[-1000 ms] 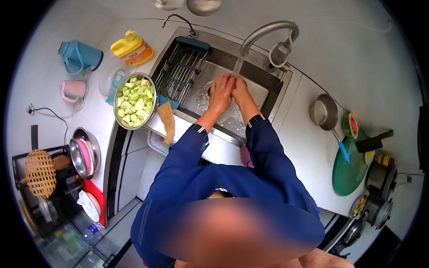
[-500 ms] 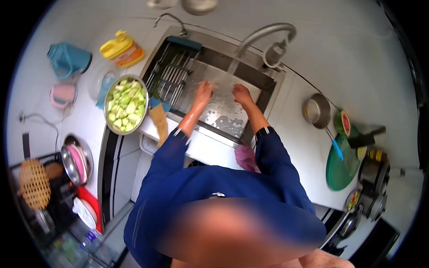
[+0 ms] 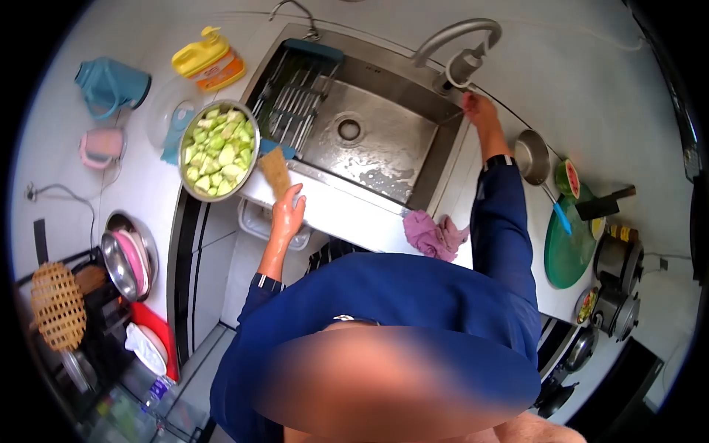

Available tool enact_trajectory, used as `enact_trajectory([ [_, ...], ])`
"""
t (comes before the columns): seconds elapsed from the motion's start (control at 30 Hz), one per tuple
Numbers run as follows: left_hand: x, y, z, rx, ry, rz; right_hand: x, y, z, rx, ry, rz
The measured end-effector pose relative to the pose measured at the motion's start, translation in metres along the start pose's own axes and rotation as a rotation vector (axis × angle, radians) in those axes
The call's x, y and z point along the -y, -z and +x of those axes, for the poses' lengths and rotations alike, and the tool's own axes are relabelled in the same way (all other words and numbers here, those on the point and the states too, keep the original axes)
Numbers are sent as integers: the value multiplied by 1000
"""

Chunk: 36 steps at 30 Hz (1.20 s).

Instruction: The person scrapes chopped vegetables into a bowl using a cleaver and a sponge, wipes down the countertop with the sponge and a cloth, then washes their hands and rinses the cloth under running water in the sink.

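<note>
My right hand (image 3: 481, 112) is at the back right corner of the sink, its fingers closed at the handle on the base of the curved metal faucet (image 3: 459, 29). My left hand (image 3: 286, 215) looks wet and hovers in front of the counter edge with its fingers partly apart. Just above its fingertips lies a brown, rough-looking cloth or pad (image 3: 275, 171); whether they touch I cannot tell. Between my arms is the steel sink (image 3: 369, 159), wet inside, with a round drain (image 3: 348, 128). No water stream shows under the spout.
A bowl of cut green vegetable (image 3: 219, 151) stands left of the sink, near a yellow jug (image 3: 210, 60). A drying rack (image 3: 299, 107) spans the sink's left side. A purple cloth (image 3: 434, 235) lies at the front edge. Rightward are a saucepan (image 3: 531, 156), a cleaver (image 3: 600, 207) and a green board (image 3: 565, 255).
My right hand has moved from the sink to the faucet handle. My left hand has left the sink toward the brown cloth. The running water has stopped.
</note>
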<state>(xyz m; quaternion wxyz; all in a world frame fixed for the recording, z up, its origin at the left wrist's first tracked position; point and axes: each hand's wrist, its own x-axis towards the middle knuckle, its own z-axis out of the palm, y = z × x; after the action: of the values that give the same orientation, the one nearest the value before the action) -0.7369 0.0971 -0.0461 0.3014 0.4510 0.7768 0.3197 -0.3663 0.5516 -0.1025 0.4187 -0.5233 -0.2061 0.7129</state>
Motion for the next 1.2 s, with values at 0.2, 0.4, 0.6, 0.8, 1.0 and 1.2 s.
enact_trajectory([
  [0.2, 46, 19, -7, -188, -201, 373, 10, -63, -80, 27, 67, -151],
  [0.4, 69, 3, 14, -199, -252, 371, -77, -59, -173, 279, 163, -710],
  [0.6, 83, -6, 40, -243, -371, 316, -148, 23, -233, -19, 393, -869],
  [0.8, 17, -17, 37, -137, -407, -75, -187, -20, -344, 229, 48, -784],
  [1.0, -114, -76, -27, 283, -664, -253, -216, -60, -316, 427, 381, -208],
  [1.2, -122, -120, -19, 494, -676, -138, -148, 74, -317, 1, 573, -350],
])
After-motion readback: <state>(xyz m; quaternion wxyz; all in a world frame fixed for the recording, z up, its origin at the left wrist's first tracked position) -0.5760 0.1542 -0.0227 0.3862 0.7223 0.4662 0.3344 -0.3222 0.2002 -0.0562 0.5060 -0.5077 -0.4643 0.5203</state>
